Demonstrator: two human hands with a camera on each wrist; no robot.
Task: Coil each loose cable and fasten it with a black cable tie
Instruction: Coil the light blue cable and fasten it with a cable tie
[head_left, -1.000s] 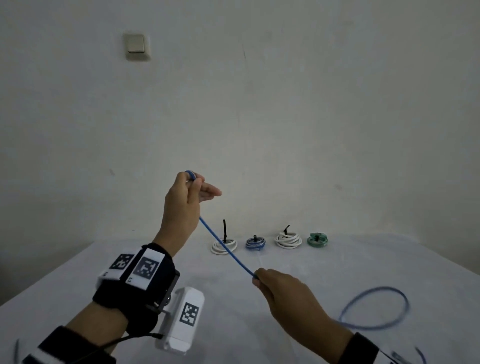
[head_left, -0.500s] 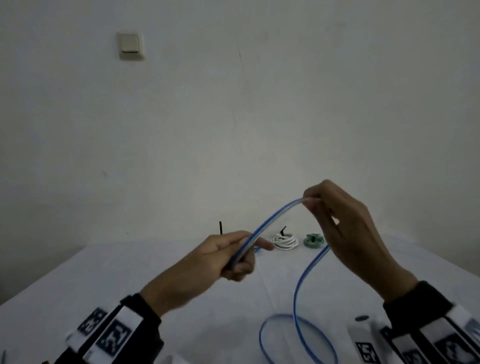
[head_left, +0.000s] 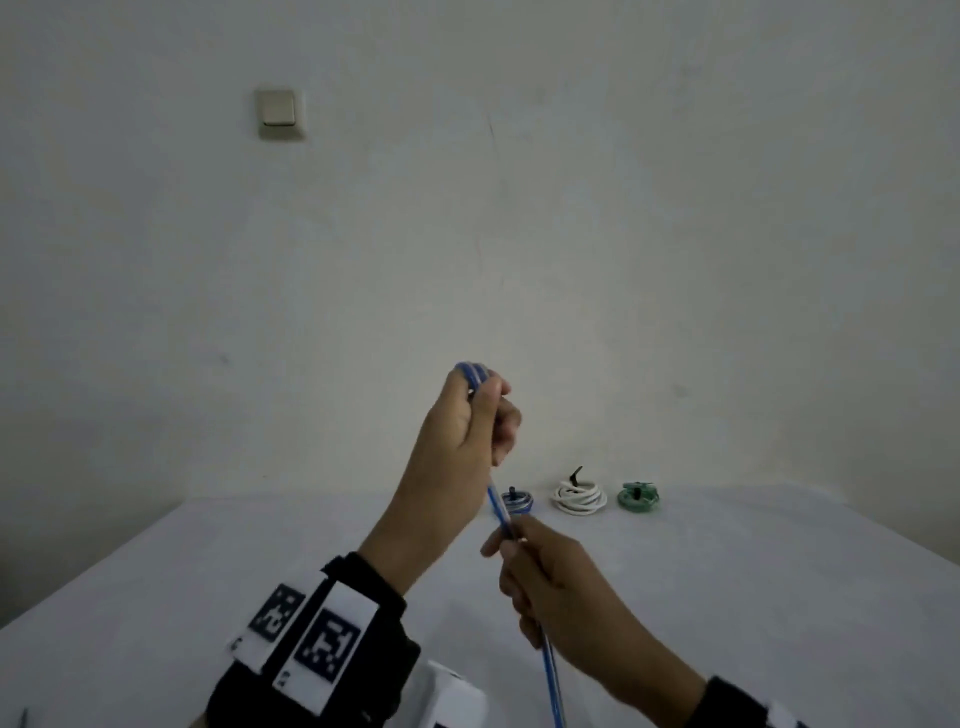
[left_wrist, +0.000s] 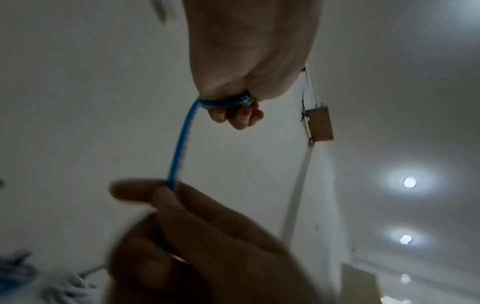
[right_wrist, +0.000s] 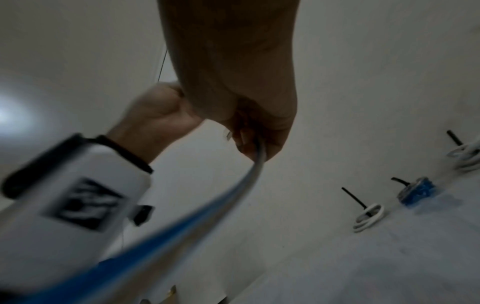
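I have the blue cable up in the air in front of me, over the white table. My left hand is raised with its fingers curled, and turns of the cable wrap round those fingers; the left wrist view shows the loops bunched at the knuckles. From there 1 strand runs straight down to my right hand, which pinches it between thumb and fingers just below. Under the right hand the cable drops out of the bottom edge of the head view, so I cannot see its free end or how much is left. I cannot count the turns on the left fingers; they blur together.

At the back of the table sit finished coils, each with a black cable tie standing up: a blue coil, a white coil and a green coil. My left arm hides whatever lies left of the blue one in the head view; the right wrist view shows another white coil there. A light switch is on the wall.

Half a second ago my left hand was low and level and my right hand was lifted, arching the cable over; now the left is high and the right is beneath it, and the slack loop on the table is out of sight.
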